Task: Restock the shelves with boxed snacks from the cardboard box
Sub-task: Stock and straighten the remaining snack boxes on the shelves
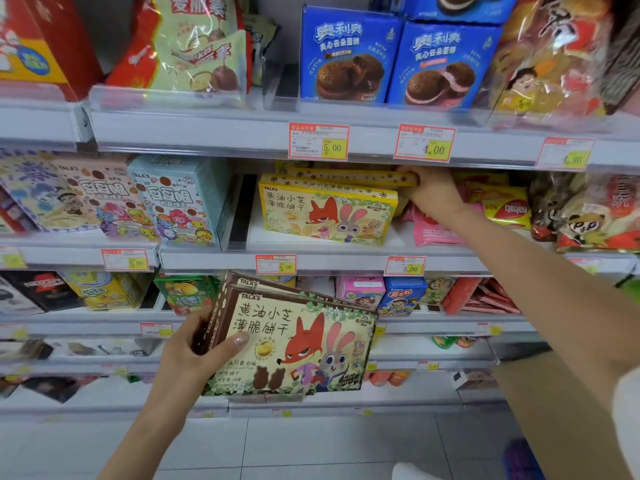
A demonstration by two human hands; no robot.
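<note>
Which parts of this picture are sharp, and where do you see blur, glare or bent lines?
Head view: the brown boxes in the left hand and the yellow box gripped by the right hand are fairly sharp; the leftmost goods smear; glare streaks the clear bag at top right; the shelf rails bow slightly.

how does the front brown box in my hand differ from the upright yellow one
The front brown box has a brown border and tilts in the left hand; the upright yellow box has a yellow border and stands on the shelf. Both show a fox and rabbit.
</note>
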